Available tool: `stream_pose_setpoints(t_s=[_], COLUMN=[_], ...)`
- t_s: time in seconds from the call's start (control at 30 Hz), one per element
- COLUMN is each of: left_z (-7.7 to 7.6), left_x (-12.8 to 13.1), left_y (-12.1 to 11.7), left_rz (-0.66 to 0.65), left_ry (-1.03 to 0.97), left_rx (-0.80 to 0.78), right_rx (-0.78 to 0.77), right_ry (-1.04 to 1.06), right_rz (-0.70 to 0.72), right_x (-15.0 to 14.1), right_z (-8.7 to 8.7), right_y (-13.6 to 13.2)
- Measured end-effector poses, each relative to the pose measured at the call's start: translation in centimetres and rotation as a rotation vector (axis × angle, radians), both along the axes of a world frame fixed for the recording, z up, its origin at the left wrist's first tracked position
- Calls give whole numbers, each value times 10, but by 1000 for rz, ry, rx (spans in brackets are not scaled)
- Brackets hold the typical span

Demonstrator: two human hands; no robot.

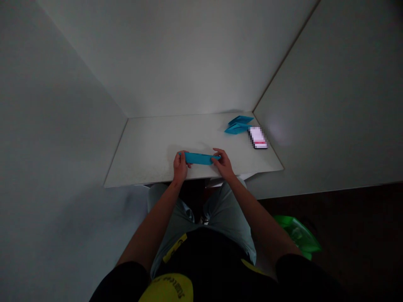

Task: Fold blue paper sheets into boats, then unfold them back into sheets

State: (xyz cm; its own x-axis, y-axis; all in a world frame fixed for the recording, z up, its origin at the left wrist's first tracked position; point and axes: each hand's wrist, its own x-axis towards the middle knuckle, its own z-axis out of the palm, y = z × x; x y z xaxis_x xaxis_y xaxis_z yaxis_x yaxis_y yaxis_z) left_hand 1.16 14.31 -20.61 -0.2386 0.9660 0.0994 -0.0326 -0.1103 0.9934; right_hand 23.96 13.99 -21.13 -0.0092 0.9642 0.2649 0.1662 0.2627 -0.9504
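Observation:
Between my two hands a folded strip of blue paper [199,158] is held level, just above the front part of the white table. My left hand [180,165] grips its left end, thumb on top. At the right end, my right hand [224,162] pinches the paper between thumb and fingers, with the index finger raised behind it. Two more folded blue paper pieces lie at the back right: one paper piece [241,120] behind, the other paper piece [236,128] in front of it.
A phone [258,137] with a lit, blurred screen lies by the right wall, touching or close to the front folded piece. White walls border the table [141,147] at left, back and right. A green plastic container or bag [297,235] is low on the right.

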Motion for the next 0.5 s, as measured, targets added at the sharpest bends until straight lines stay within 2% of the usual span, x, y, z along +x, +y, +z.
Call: stream_pose_setpoints(t_s=[0.1, 0.2, 0.3, 0.4, 0.5], left_z=[0, 1, 1, 2, 2], left_x=[1, 1, 1, 1, 1], left_y=[-1, -1, -2, -4, -6], left_rz=[-34, -118, -179, -192, -199], left_ry=[30, 41, 41, 48, 65], left_rx=[-4, -20, -25, -6, 5], right_rx=[85, 108, 117, 168, 240], right_ry=[-171, -239, -295, -388, -518], right_rz=[85, 137, 148, 71, -43], right_x=[7, 22, 43, 72, 111], right_z=[1, 1, 5, 15, 29], right_y=[-21, -45, -57, -48, -24])
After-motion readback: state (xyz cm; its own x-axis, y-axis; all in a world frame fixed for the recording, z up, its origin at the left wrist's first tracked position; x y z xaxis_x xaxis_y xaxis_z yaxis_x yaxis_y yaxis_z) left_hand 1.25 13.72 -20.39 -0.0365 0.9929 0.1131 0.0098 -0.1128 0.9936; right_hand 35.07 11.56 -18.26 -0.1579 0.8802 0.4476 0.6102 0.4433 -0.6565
